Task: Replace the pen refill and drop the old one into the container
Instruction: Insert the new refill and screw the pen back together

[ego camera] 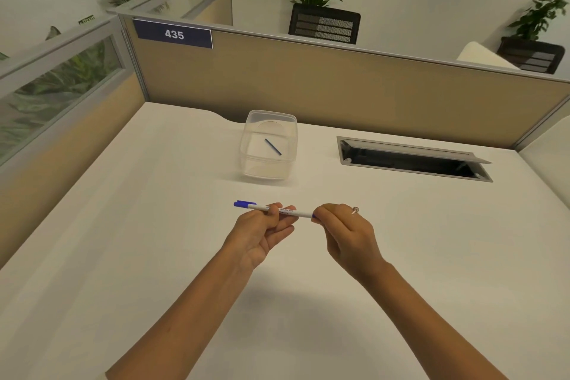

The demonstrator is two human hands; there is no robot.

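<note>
1. Pen (279,211) lies crosswise above the desk (154,241), blue cap leftward.
2. White barrel, blue ends.
3. Left hand (262,233) grips mid-barrel; right hand (345,234) pinches the right tip.
4. Refill (273,146) lies slantwise in the container (268,166).

Tan partition (308,83), white desk (123,225)

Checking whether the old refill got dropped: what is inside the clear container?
One thin dark blue refill lies on the floor of the container; nothing else shows through its clear walls.
</note>
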